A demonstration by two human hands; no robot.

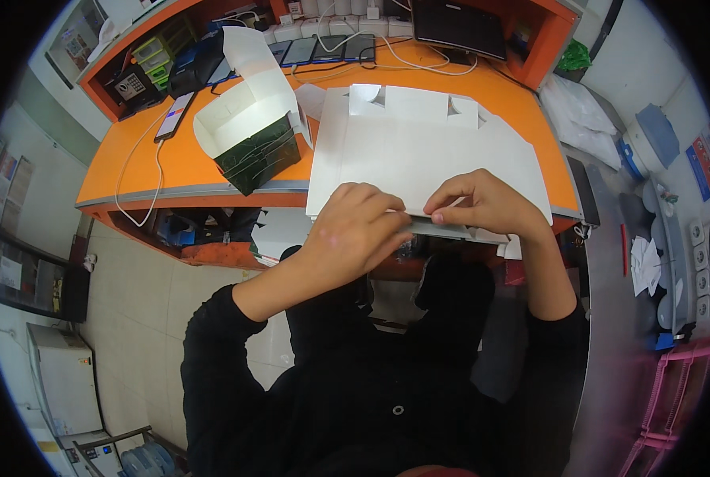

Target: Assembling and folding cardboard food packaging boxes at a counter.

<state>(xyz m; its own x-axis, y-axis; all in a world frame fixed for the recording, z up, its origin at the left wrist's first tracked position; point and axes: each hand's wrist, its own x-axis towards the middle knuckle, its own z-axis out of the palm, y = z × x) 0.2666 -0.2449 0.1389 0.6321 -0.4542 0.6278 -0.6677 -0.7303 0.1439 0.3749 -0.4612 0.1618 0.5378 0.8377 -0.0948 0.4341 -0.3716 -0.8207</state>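
Note:
A flat white cardboard box blank (426,155) with cut flaps along its far edge lies on the orange desk, overhanging the near side. My left hand (355,226) bends over its near edge, fingers curled and closed on the card. At the same edge, a little to the right, my right hand (482,203) pinches the card between thumb and forefinger. The undersides of the fingertips are partly hidden. Left of the blank stands an open box (263,159), dark green outside and white inside, its lid flap raised.
A phone (176,117) with a cable lies at the desk's left. Several dark tablets (299,52) and loose cables line the back, beside a monitor (460,28). More folded card (279,230) sits on the shelf below. A grey counter (617,318) runs along my right.

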